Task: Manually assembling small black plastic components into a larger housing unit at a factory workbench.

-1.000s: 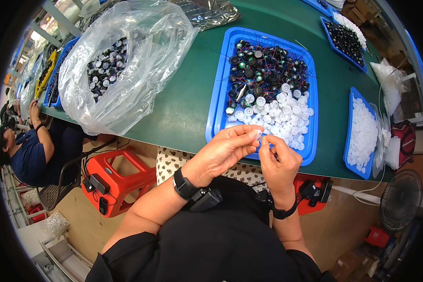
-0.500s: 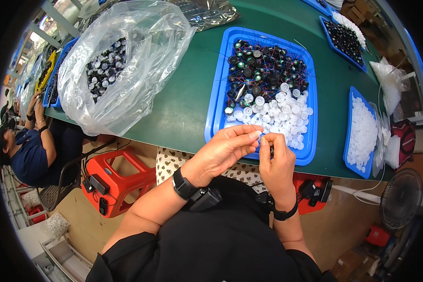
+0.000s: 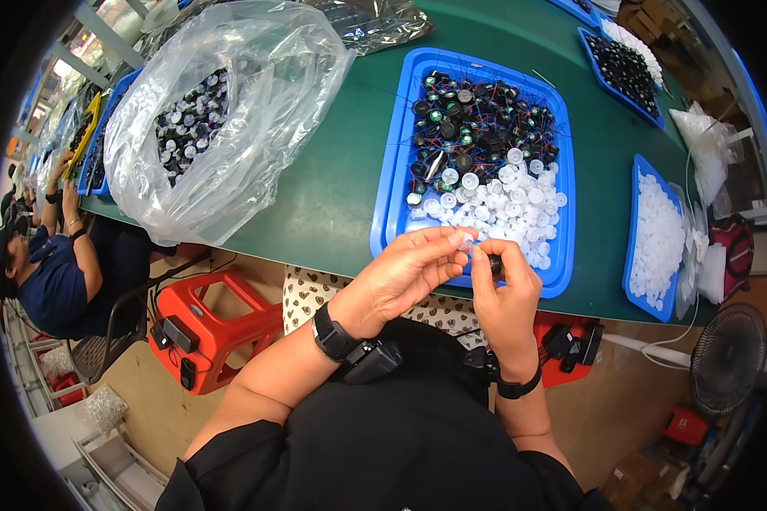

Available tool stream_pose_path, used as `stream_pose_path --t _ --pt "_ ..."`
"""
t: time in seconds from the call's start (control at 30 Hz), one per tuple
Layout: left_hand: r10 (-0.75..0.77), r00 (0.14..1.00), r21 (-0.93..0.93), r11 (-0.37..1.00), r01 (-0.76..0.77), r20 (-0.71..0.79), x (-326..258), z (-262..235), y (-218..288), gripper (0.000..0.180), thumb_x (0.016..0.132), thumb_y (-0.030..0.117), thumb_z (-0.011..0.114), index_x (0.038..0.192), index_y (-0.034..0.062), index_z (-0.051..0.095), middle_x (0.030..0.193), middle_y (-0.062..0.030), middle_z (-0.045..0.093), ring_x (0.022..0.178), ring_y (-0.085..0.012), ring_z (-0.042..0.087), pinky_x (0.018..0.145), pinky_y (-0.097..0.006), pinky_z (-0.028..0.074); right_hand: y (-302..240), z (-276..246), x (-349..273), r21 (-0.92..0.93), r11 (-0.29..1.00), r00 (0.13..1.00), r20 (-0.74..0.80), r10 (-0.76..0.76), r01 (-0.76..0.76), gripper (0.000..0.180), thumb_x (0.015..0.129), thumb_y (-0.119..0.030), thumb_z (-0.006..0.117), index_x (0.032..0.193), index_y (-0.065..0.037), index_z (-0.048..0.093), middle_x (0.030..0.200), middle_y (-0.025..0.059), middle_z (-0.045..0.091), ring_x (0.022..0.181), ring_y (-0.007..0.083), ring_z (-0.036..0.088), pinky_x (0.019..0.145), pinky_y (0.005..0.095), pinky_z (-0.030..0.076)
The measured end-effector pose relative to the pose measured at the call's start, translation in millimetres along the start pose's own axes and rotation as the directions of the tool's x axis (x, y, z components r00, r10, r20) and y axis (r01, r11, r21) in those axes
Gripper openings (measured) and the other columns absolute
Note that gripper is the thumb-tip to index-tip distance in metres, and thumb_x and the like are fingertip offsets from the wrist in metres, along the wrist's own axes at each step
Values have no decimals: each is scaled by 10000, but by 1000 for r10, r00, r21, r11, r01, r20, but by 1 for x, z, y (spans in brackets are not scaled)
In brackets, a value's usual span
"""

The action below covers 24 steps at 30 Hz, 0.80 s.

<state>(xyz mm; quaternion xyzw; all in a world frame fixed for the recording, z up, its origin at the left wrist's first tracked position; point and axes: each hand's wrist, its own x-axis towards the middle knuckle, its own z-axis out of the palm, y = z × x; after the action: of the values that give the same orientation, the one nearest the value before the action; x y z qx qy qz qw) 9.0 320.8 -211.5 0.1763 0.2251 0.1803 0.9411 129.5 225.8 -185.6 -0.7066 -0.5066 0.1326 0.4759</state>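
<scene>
Just over the near rim of a blue tray, my two hands work close together. Between thumb and fingertips, my left hand pinches a small translucent white plastic cap. My right hand is closed on a small round black part, partly hidden by its fingers. In the tray, black round components with thin red and blue wires fill the far half. Loose white plastic caps lie heaped in the near half.
A clear plastic bag of black-and-white assembled parts stands to the left on the green table. At right sits a blue tray of white pieces; another tray of black parts is farther back. A co-worker sits at far left.
My right hand has turned slightly and drawn a little away from the left, so the black part shows more. The co-worker's hands have shifted a little.
</scene>
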Motion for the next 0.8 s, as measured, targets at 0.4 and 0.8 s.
stream_pose_path --t 0.4,0.8 --pt "25 1000 29 999 -24 -14 0 -2 0 293 937 164 571 1141 -46 559 900 -28 592 795 -72 572 751 -204 497 -5 -16 4 -19 993 966 233 115 -114 82 930 -64 538 955 -2 491 714 130 591 540 227 576 473 323 439" --pt "17 1000 -3 1000 -17 10 0 -2 0 287 937 153 567 1143 -48 559 902 -37 598 792 -76 571 746 -210 495 1 2 0 -156 982 993 47 -105 111 114 844 -11 602 887 -19 496 691 126 585 523 275 591 463 350 448"
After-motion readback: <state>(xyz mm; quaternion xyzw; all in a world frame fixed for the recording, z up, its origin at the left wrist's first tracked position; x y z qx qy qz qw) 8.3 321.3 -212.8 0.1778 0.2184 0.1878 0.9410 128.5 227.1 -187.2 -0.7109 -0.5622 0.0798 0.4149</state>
